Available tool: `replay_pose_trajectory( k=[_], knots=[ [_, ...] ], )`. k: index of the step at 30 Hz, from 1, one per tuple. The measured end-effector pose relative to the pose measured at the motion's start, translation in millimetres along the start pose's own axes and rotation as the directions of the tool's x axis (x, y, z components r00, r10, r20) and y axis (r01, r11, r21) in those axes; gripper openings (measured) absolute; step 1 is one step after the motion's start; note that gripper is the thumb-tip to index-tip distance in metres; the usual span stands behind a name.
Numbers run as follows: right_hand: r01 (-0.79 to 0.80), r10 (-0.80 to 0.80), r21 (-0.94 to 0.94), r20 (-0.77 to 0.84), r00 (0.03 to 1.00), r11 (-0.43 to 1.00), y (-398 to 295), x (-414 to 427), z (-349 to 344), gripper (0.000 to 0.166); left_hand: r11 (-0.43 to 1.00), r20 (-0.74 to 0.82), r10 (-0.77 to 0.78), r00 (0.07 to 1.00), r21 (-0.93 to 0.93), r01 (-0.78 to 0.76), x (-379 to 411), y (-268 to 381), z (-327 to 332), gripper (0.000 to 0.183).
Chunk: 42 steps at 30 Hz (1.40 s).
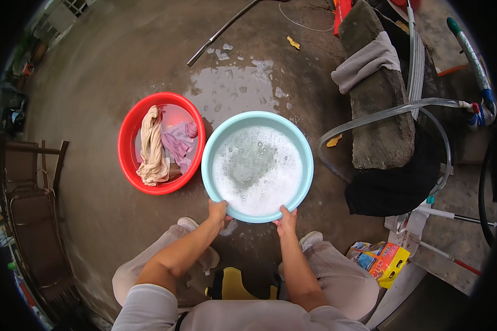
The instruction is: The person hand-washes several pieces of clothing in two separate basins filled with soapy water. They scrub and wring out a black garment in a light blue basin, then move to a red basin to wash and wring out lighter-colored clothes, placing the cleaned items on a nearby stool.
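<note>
A light-blue plastic basin (207,165) full of sudsy water stands in front of me on the wet floor. My left hand (219,213) grips its near rim on the left, and my right hand (286,219) grips the near rim on the right, thumbs on top. Just left of it is a red plastic basin (124,161) with water, a twisted cream cloth (151,145) and a pinkish-purple cloth (178,142). The fingers under the blue rim are mostly hidden.
To the right, a grey cloth (366,62) drapes over a stone slab (381,120), near a clear hose (381,111) and black cloth (393,190). A colourful plastic bag (381,262) lies lower right. A metal pole (219,35) and foamy puddle (236,89) are ahead; chairs (37,215) stand left.
</note>
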State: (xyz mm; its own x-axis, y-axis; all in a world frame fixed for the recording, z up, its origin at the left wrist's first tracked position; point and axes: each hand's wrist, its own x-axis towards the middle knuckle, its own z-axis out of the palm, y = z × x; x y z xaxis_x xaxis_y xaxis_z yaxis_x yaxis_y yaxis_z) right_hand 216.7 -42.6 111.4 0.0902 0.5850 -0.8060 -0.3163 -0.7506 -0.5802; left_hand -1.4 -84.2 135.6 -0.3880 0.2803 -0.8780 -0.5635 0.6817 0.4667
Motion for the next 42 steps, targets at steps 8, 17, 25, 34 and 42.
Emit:
replay_pose_trajectory(
  k=[8, 17, 25, 34, 42],
  knots=[
    [0.066, -0.075, 0.075, 0.132, 0.988, 0.995, -65, 59, 61, 0.047, 0.997, 0.081, 0.070, 0.994, -0.021, -0.068, 56, 70, 36, 0.033],
    [0.109, -0.157, 0.197, 0.253, 0.955, 0.974, -152, 145, 163, 0.048, 0.929, 0.244, 0.308, 0.919, -0.286, -0.235, 111, 196, 85, 0.032],
    [0.128, -0.267, 0.461, 0.250, 0.931, 0.878, -179, 191, 224, 0.039, 0.821, 0.118, 0.490, 0.864, -0.396, -0.411, 123, 266, 87, 0.062],
    [0.246, 0.167, -0.618, 0.532, 0.830, 0.747, -63, 92, 282, 0.072, 0.604, -0.387, 0.757, 0.526, 0.722, -0.337, 150, 231, -245, 0.053],
    [0.507, -0.065, -0.737, 0.538, 0.840, 0.447, 28, 64, 313, 0.046, 0.921, -0.260, 0.125, 0.957, -0.329, -0.210, 154, 155, -305, 0.049]
  ],
)
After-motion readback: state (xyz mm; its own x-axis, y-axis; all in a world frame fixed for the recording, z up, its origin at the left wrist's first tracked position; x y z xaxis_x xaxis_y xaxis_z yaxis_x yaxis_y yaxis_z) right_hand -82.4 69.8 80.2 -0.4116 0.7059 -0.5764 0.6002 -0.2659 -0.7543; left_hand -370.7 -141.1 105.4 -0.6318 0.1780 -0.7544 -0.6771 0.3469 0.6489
